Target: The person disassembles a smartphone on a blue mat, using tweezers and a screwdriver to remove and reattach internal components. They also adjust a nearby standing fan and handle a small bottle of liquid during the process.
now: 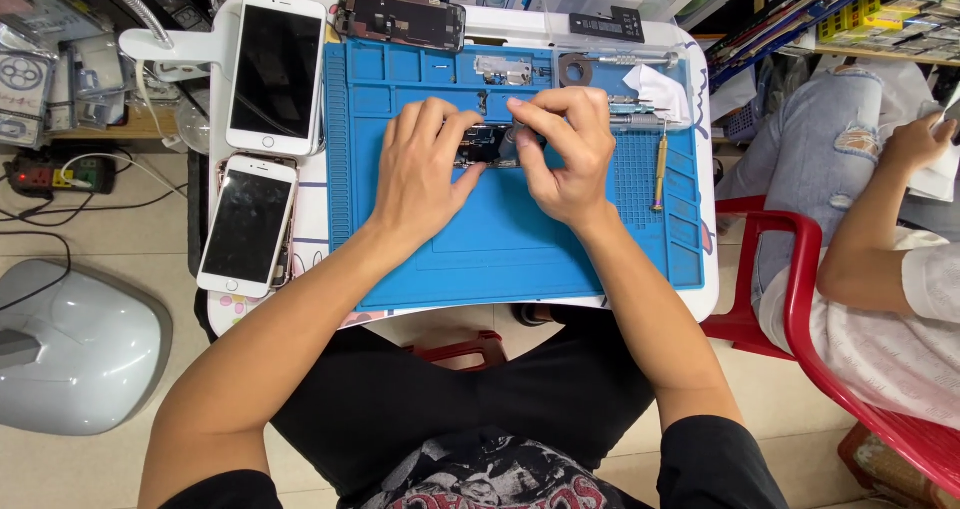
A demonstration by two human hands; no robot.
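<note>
A small dark phone circuit board (484,147) lies on a blue repair mat (500,239) on a small white table (222,174). My left hand (425,164) rests over the board's left side and pins it down with thumb and fingers. My right hand (562,149) grips a thin grey tool (509,145), its tip pressed onto the board's right end. Most of the board is hidden under my fingers.
Two white phones (277,69) (246,224) lie left of the mat. An opened phone body (400,19) is at the back. A screwdriver (660,174), metal parts and a white cloth (662,89) sit on the mat's right. Another person sits on a red chair (790,299) at right.
</note>
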